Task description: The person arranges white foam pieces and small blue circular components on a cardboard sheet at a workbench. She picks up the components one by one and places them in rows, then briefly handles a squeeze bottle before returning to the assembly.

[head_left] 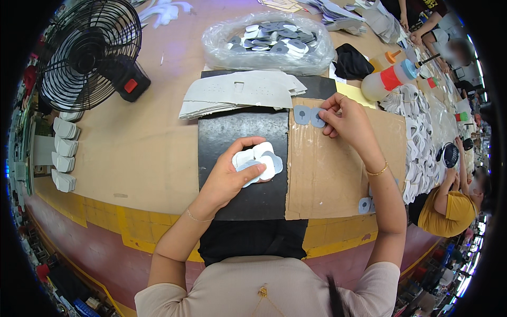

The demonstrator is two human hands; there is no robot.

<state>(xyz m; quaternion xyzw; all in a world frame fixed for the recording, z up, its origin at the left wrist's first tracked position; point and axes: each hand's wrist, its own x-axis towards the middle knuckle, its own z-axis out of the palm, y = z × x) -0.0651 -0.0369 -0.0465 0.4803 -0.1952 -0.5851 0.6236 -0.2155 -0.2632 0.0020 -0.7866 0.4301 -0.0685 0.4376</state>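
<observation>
My left hand (pixel 226 175) is closed around a loose bunch of small rounded white and grey patches (pixel 268 165), the thumb pressing on top. It is above a black mat (pixel 240 203). At the far edge of a brown cardboard sheet (pixel 327 174), my right hand (pixel 348 120) pinches a grey patch (pixel 316 117) with a dark tree-like mark. That patch lies beside a similar grey one (pixel 301 114) on the cardboard. More marked patches (pixel 364 205) show at the sheet's near right corner, partly hidden by my right forearm.
Grey cut panels (pixel 237 95) lie stacked beyond the mat. Behind them is a clear plastic bag (pixel 211 47) of patches. A black fan (pixel 87 58) stands left, near stacked white pieces (pixel 65 147). Squeeze bottles (pixel 388 80) and piled white strips (pixel 420 142) are right; co-workers sit beyond.
</observation>
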